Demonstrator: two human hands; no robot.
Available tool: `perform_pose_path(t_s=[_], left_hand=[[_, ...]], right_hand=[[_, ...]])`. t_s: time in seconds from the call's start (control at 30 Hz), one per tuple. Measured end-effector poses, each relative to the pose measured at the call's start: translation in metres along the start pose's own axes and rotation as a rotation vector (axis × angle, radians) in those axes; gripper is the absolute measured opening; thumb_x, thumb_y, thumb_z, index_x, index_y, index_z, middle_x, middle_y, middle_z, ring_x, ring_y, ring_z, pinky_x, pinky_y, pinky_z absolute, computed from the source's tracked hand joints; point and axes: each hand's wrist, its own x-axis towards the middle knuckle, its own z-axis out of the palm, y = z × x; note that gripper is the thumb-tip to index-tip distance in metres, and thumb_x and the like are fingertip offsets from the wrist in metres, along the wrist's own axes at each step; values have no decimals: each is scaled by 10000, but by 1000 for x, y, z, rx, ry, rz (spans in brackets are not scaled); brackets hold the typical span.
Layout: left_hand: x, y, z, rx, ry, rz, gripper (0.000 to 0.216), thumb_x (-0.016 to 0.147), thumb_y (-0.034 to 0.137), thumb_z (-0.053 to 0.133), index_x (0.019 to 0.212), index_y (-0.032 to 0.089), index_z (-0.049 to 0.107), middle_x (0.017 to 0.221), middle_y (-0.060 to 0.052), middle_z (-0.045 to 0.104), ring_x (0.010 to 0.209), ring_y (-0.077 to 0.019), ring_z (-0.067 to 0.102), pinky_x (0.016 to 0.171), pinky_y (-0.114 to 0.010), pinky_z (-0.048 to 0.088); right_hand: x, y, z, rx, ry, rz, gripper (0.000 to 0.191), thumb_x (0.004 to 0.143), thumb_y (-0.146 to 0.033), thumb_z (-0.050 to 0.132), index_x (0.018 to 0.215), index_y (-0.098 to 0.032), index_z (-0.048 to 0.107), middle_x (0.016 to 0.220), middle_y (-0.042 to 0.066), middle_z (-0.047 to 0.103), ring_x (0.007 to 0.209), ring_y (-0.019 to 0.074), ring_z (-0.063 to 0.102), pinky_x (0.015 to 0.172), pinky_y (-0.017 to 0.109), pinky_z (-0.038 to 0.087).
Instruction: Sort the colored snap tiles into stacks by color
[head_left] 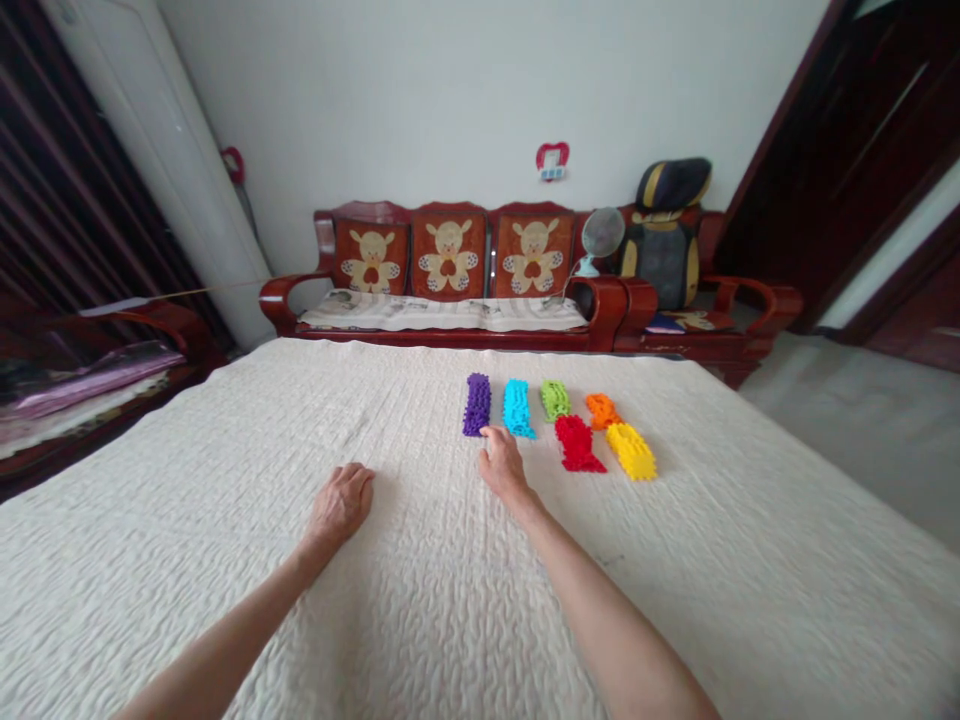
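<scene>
My right hand (504,462) is at the near end of the purple pieces (477,405), which lie in a knobbly upright strip. Its index fingertip touches or almost touches their lower right corner, and the thumb sits a little apart below it. Nothing shows in its grasp. To the right lie similar groups of small plastic pieces: light blue (517,408), green (555,400), red (577,444), orange (601,410) and yellow (631,451). My left hand (343,502) rests palm down on the quilted cover (420,600), fingers curled together, away from the pieces.
Beyond the covered surface stands a wooden sofa (607,310) with bear cushions (448,255). A small fan (602,235) is at its right end, beside a chair with a dark massage cushion (660,260). Another wooden seat (172,325) is at the left.
</scene>
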Motion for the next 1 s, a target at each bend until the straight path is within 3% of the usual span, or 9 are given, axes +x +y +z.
perform_pose_path(t_s=[0.33, 0.67, 0.9, 1.0], left_hand=[[0, 6, -1, 26, 10, -30, 264, 928, 221, 381, 944, 185, 643, 971, -86, 631, 899, -215, 558, 794, -332, 463], [3, 11, -5, 30, -62, -91, 275, 926, 231, 371, 955, 198, 642, 994, -85, 627, 930, -230, 556, 823, -344, 453], [-2, 8, -3, -9, -51, -78, 293, 913, 235, 367, 933, 204, 658, 981, -93, 639, 927, -235, 565, 836, -352, 452], [4, -1, 0, -68, -41, -89, 314, 907, 274, 374, 1018, 206, 659, 1005, -91, 662, 935, -239, 584, 836, -355, 459]], right_hand=[[8, 10, 24, 14, 86, -52, 491, 718, -85, 467, 1206, -96, 514, 1219, 184, 522, 1204, 266, 448, 1057, 465, 399], [7, 17, 26, -54, -4, -28, 509, 739, -106, 469, 1248, -90, 492, 1281, 190, 490, 1260, 268, 425, 1078, 462, 380], [5, 11, 23, -50, 31, -35, 569, 725, -74, 455, 1293, -110, 455, 1344, 179, 447, 1309, 261, 382, 1100, 479, 363], [8, 10, 25, -63, 22, -17, 577, 718, -72, 458, 1295, -84, 448, 1345, 195, 436, 1318, 267, 367, 1109, 465, 355]])
